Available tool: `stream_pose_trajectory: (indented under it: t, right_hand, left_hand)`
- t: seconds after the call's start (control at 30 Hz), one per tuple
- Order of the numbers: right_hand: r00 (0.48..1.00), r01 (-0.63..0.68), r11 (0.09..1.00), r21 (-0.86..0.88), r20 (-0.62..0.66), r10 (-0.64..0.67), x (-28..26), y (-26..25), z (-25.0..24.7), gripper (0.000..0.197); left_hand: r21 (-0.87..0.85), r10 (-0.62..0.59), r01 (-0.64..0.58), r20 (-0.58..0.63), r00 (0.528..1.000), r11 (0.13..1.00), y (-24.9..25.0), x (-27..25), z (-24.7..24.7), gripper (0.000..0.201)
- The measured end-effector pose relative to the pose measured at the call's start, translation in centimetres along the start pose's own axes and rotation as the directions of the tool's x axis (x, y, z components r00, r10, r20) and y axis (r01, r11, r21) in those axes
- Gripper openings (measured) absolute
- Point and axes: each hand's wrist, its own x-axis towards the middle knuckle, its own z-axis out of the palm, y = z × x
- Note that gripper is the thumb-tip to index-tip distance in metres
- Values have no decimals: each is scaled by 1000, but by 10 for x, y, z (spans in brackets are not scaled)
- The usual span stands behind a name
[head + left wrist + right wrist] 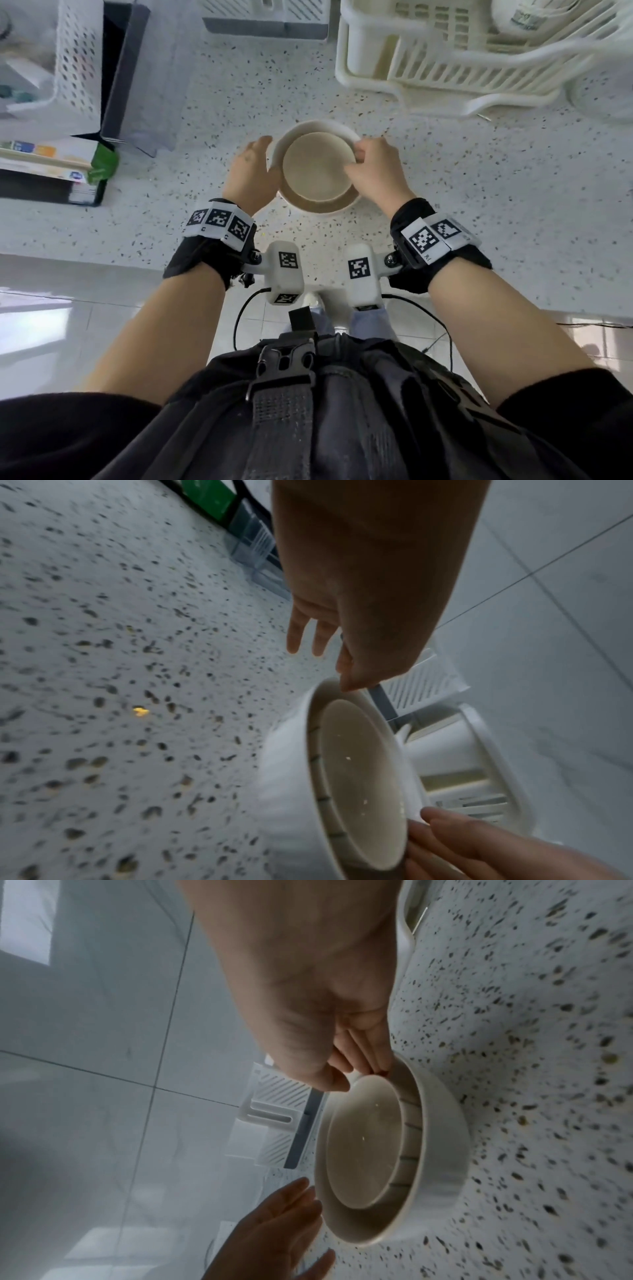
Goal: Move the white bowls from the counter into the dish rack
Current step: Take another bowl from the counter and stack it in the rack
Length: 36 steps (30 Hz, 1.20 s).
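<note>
The right hand (pixel 371 171) pinched the rim of the inner bowl (pixel 317 164), nested in a larger bowl (pixel 322 205) on the counter (pixel 479 205). The left hand (pixel 251 174), fingers straight, flanked the stack's opposite side. The dish rack (pixel 462 72) lay beyond the right hand, which looked nearer to it

wrists: black straps (pixel 202 255), white tag-marked bands | sleeves: black, short | torso: dark harness, black buckle (pixel 286 363)

A perforated white basket (pixel 73 58) stands beside a green packet (pixel 102 164).
</note>
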Motion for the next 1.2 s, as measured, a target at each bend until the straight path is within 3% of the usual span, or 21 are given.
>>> stream_pose_trajectory:
  t: [0.17, 0.37, 0.53, 0.73, 0.93, 1.2]
  right_hand:
    - [994, -63, 982, -176, 76, 78, 10, -6, 14, 35]
    - [990, -90, 967, -239, 84, 113, 18, -7, 23, 45]
    - [998, -66, 989, -133, 0, 67, 16, -4, 24, 38]
    - [993, -69, 995, 78, -86, 75, -2, -7, 2, 27]
    - [978, -84, 944, 318, -155, 139, -16, -4, -35, 35]
    - [936, -78, 893, 443, -276, 218, -9, 36, -91, 46]
  left_hand:
    - [-198, -57, 87, 152, 987, 976, -10, 0, 3, 39]
    - [-259, -33, 79, 175, 984, 963, -11, -3, 4, 38]
    - [-253, -29, 75, 180, 983, 964, -16, -3, 2, 40]
    - [-149, 50, -44, 43, 998, 988, -7, 3, -1, 48]
    - [-120, 157, -161, -42, 987, 980, 22, 8, -1, 51]
    - [-87, 300, -303, -51, 953, 949, 94, 21, 15, 50]
